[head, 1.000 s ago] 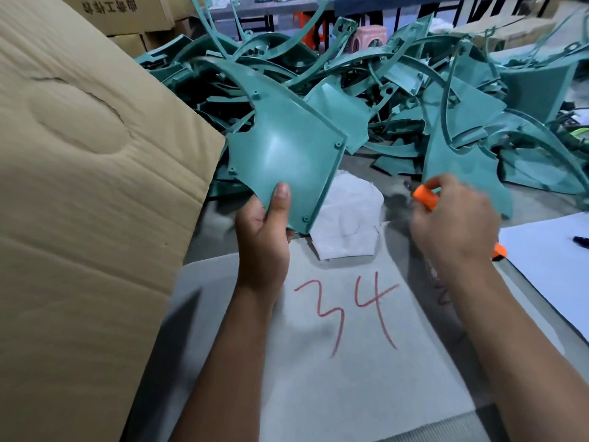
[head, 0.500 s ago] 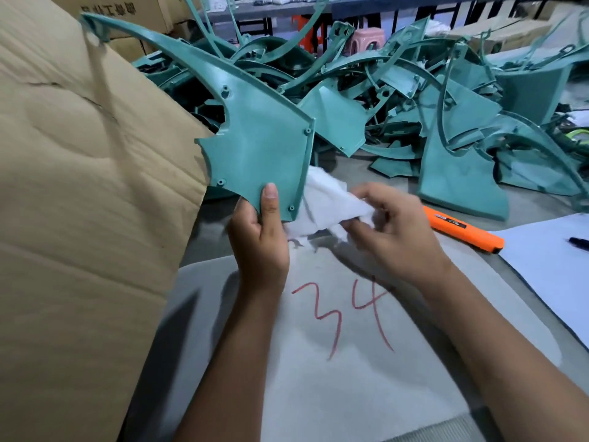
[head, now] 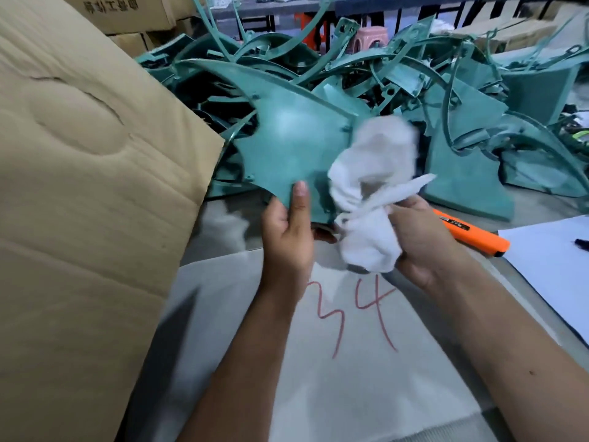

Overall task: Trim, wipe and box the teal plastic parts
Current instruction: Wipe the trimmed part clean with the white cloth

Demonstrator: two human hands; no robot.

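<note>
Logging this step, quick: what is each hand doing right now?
Left hand: closed, holding the teal part by its lower edge.
Right hand: closed, holding the white cloth.

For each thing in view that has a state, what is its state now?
Left hand: holds the teal part by its lower edge.
Teal part: held up off the table.
Right hand: holds the white cloth.
White cloth: bunched, against the part's right edge.
Orange utility knife: lying on the table.
Cardboard box flap: open.
</note>
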